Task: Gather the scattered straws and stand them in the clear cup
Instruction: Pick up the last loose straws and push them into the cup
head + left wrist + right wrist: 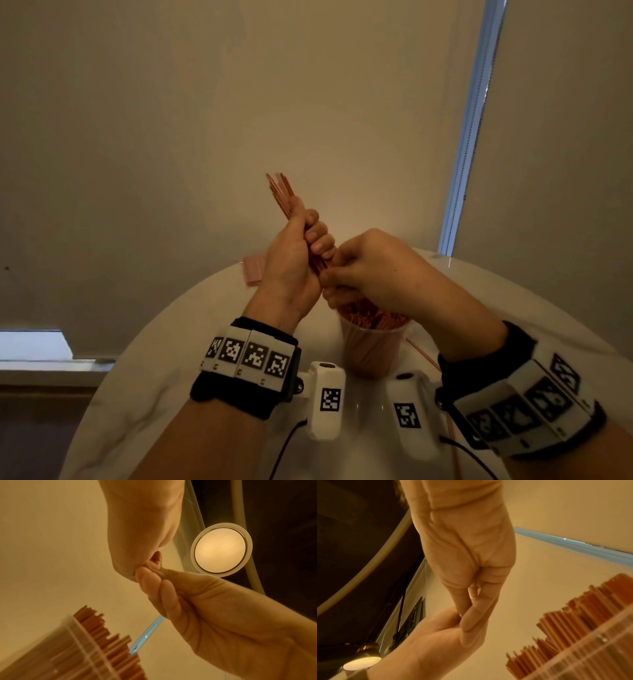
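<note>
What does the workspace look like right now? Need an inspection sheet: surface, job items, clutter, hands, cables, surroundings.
Surface: round white table.
Job's things: clear cup upright, already packed with red straws; a bundle of straws held above it; loose straws lie right of the cup.
Clutter: pink packet at the far edge.
Hands: left hand grips the bundle; right hand pinches its lower end, over the cup.
Cables: black leads run from both wrist cameras.
Surroundings: beige blind, window strip, round ceiling lamp.
</note>
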### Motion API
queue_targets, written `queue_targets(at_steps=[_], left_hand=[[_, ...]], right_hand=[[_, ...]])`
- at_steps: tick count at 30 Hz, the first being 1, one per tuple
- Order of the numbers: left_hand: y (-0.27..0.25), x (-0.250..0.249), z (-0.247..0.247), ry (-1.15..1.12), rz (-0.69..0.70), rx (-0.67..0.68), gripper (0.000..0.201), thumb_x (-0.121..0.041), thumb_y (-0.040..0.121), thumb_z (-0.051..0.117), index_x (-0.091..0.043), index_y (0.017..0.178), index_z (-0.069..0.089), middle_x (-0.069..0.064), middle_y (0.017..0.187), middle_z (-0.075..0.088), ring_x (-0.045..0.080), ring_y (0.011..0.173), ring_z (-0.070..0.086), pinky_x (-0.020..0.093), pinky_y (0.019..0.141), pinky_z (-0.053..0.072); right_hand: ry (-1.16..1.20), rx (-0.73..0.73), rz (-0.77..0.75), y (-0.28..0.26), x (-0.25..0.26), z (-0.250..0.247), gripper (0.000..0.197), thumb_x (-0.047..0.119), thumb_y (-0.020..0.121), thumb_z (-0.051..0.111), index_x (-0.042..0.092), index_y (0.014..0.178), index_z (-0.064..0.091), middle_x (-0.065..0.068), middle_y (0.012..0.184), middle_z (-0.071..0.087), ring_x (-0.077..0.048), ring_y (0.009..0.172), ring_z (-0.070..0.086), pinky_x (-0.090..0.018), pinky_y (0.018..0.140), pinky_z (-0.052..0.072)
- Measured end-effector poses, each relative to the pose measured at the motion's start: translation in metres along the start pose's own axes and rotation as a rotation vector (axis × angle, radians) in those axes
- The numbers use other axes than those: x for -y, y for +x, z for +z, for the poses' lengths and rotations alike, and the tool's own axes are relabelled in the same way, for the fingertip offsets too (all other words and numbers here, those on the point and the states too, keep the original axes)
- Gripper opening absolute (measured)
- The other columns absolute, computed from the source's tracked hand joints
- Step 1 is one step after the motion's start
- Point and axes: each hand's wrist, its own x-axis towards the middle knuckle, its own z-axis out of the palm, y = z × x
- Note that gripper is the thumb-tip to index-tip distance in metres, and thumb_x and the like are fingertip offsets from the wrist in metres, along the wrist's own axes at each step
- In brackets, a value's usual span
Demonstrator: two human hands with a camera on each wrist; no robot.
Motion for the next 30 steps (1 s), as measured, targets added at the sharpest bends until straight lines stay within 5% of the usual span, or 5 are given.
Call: queue_targets(at_steps=[8, 15, 21, 25, 30], left_hand=[[-0.001, -0.026, -0.008, 0.589, -0.158, 0.043, 0.041, -0.05, 0.1, 0.058, -0.025, 0.071, 0.044, -0.008, 0.06, 0.031, 0.006, 0.047, 0.03, 0.019, 0.041, 0.027], [-0.027, -0.016, 0.012, 1.181, -0.297, 0.466, 0.033, -0.046, 0.1, 0.06, -0.019, 0.082, 0.053, -0.006, 0.062, 0.046, 0.009, 0.049, 0.043, 0.022, 0.045, 0.036], [-0.023, -0.02, 0.011, 1.287, -0.146, 0.311, 0.006, -0.018, 0.091, 0.066, -0.013, 0.092, 0.062, -0.004, 0.058, 0.05, 0.008, 0.047, 0.04, 0.027, 0.049, 0.034], [-0.02, -0.023, 0.007, 1.229, -0.145, 0.303, 0.054, -0.029, 0.066, 0.078, -0.017, 0.113, 0.056, -0.01, 0.059, 0.053, 0.008, 0.05, 0.042, 0.029, 0.048, 0.034], [-0.018, -0.021, 0.005, 1.149, -0.121, 0.438, 0.044, -0.026, 0.083, 0.083, -0.022, 0.119, 0.06, 0.0, 0.066, 0.064, 0.014, 0.055, 0.056, 0.027, 0.053, 0.048]], right_hand=[[0.208, -0.246, -0.064, 0.0, -0.004, -0.041, 0.022, 0.033, 0.099, 0.058, 0.015, 0.101, 0.069, 0.001, 0.083, 0.076, -0.015, 0.074, 0.075, -0.029, 0.069, 0.06], [-0.012, -0.327, -0.21, 0.002, -0.008, -0.034, 0.049, 0.053, 0.103, 0.038, 0.028, 0.145, 0.045, 0.009, 0.141, 0.056, -0.005, 0.127, 0.052, -0.032, 0.104, 0.043], [-0.397, -0.34, -0.227, 0.007, -0.004, -0.02, 0.021, 0.044, 0.099, 0.052, 0.031, 0.1, 0.069, 0.013, 0.088, 0.068, -0.004, 0.083, 0.062, -0.027, 0.07, 0.051], [-0.552, -0.385, -0.295, 0.002, -0.004, -0.021, 0.033, 0.05, 0.098, 0.049, 0.028, 0.077, 0.063, 0.01, 0.066, 0.058, -0.005, 0.064, 0.054, -0.024, 0.053, 0.036], [-0.497, -0.282, -0.245, 0.003, -0.006, -0.03, 0.044, 0.049, 0.1, 0.046, 0.026, 0.066, 0.061, 0.003, 0.056, 0.058, -0.011, 0.052, 0.053, -0.028, 0.049, 0.039]])
